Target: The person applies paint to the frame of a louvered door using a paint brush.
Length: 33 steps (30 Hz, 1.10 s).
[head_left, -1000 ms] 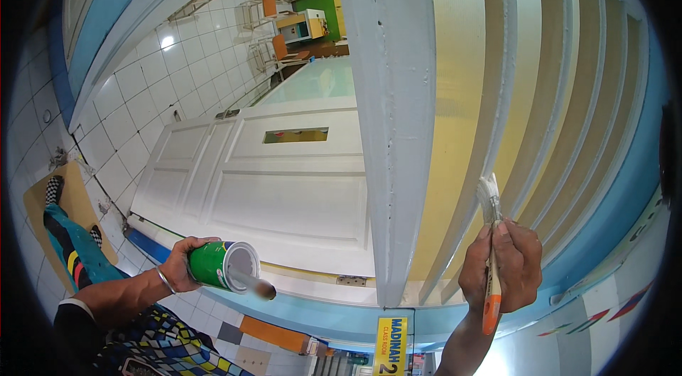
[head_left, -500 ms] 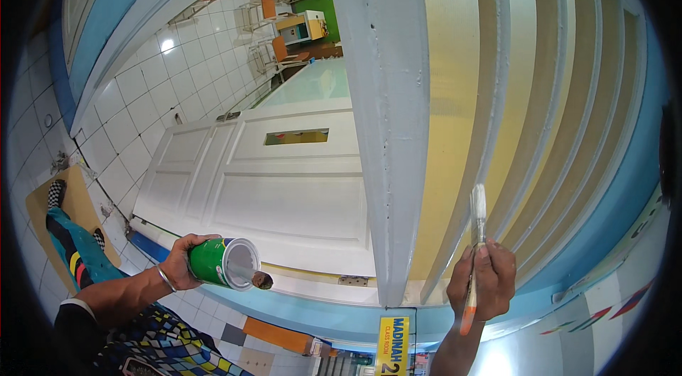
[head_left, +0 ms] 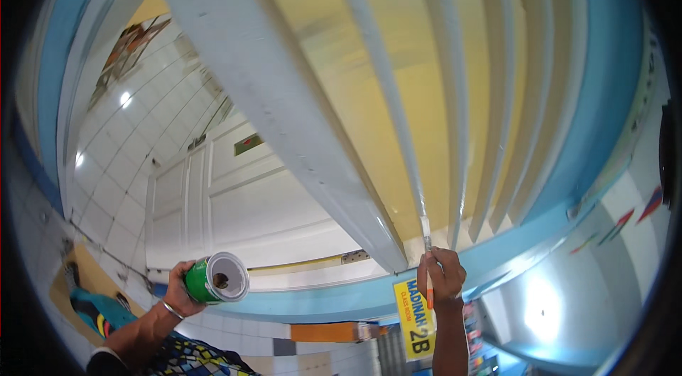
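My left hand (head_left: 182, 291) is wrapped round a green paint can (head_left: 198, 282), tilted so its round opening faces me. A small brown thing (head_left: 220, 281) shows in the can's mouth; what it is I cannot tell. My right hand (head_left: 446, 274) grips a paintbrush (head_left: 427, 241) by its handle, bristles pointing up. The whitish bristles meet the lower part of a pale grey slat (head_left: 389, 88), the one nearest the thick grey post (head_left: 284, 116). Behind the slats lies a yellowish panel (head_left: 419, 102).
Several more slats (head_left: 455, 70) run to the right, edged by a light blue frame (head_left: 604, 84). A white panelled door (head_left: 266, 195) stands beyond the post, over a tiled floor (head_left: 124, 134). Below hangs a yellow sign (head_left: 409, 326). A person's teal-clad leg (head_left: 96, 310) shows at lower left.
The view has turned, so post and slats now lean to the left. The brush has moved from the lower slats' front onto the slat nearest the post. The can stays in my left hand.
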Each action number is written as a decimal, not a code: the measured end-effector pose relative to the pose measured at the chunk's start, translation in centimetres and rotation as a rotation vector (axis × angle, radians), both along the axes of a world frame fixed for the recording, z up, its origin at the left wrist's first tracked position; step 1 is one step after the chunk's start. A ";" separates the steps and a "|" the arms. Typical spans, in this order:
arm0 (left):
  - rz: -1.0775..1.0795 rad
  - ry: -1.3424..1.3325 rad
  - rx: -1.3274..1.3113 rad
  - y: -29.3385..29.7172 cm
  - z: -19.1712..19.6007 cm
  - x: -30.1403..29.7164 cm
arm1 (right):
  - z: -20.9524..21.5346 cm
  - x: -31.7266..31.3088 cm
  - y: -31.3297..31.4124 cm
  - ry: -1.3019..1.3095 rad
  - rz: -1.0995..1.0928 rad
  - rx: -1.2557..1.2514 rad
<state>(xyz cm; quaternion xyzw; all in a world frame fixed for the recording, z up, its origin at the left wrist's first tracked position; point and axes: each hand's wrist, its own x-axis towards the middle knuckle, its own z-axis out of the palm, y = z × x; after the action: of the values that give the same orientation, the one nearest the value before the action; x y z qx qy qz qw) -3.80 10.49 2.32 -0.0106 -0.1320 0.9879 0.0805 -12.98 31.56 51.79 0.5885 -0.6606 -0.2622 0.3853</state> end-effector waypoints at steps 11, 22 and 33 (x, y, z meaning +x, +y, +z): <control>-0.095 -0.019 -0.070 1.3 2.1 -0.3 | 0.0 3.9 -1.0 -0.073 0.198 -0.304; -0.102 -0.026 -0.075 0.6 2.5 0.3 | -0.4 0.2 -8.9 -0.090 0.425 -0.075; -0.112 -0.061 -0.042 2.2 2.3 0.0 | -0.8 -1.5 -1.9 -0.018 0.175 -0.059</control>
<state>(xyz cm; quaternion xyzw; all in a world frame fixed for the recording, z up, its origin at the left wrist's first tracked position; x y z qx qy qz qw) -3.78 12.66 4.61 -0.0499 -0.1128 0.9836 0.1315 -14.48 29.70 51.03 0.6346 -0.6175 -0.2027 0.4181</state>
